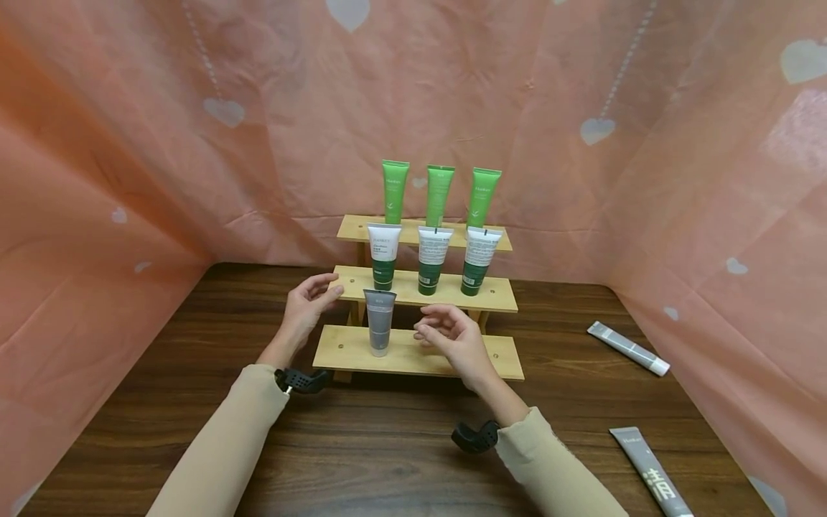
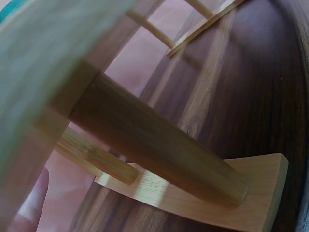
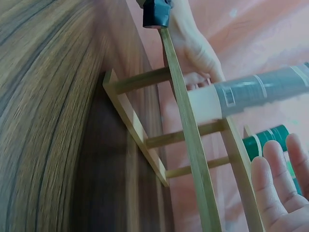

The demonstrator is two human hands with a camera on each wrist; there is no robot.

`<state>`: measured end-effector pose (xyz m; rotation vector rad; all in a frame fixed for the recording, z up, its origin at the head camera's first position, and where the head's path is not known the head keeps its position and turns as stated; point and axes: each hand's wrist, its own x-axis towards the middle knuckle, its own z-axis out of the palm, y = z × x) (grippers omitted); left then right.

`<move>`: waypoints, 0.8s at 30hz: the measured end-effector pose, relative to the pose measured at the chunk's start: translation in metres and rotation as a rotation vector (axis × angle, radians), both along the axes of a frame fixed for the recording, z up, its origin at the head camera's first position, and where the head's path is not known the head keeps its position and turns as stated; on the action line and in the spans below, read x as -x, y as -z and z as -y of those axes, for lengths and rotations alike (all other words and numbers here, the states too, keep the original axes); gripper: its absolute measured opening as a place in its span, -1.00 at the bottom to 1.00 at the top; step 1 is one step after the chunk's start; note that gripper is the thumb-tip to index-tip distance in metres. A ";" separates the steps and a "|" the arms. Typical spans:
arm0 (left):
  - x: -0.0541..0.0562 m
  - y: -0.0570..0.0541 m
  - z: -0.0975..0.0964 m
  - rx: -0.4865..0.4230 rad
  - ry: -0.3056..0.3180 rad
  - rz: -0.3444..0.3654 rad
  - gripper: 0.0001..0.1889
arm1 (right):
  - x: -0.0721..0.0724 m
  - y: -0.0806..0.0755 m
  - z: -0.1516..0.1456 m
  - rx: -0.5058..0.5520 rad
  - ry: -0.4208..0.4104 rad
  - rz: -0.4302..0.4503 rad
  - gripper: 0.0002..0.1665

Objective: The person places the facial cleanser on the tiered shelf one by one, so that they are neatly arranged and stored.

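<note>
A grey tube (image 1: 379,323) stands cap down on the bottom tier of a three-tier wooden rack (image 1: 420,352). My left hand (image 1: 306,309) is at the left end of the middle tier, thumb and fingers bent loosely; whether they touch the wood I cannot tell. Over the bottom tier, to the right of the grey tube and apart from it, my right hand (image 1: 455,341) holds nothing, its fingers loosely bent. Three white-and-green tubes (image 1: 433,258) stand on the middle tier. On the top tier are three bright green tubes (image 1: 439,194).
Two more grey tubes lie on the dark wooden table (image 1: 388,445) at the right: one farther back (image 1: 627,347), another tube (image 1: 651,470) near the front edge. Pink cloth (image 1: 504,86) with white hearts encloses the back and sides.
</note>
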<state>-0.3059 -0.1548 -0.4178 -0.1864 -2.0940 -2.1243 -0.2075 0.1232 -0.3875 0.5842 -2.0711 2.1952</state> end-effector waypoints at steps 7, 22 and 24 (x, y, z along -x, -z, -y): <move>0.001 0.000 0.000 0.024 -0.004 0.010 -0.46 | -0.011 0.000 -0.026 0.015 0.028 0.001 -0.57; 0.002 -0.005 0.004 0.067 0.009 0.061 -0.48 | -0.034 0.006 -0.089 -0.072 0.106 -0.005 -0.65; 0.003 -0.007 0.003 0.077 0.007 0.063 -0.47 | -0.038 0.007 -0.098 -0.078 0.111 -0.003 -0.66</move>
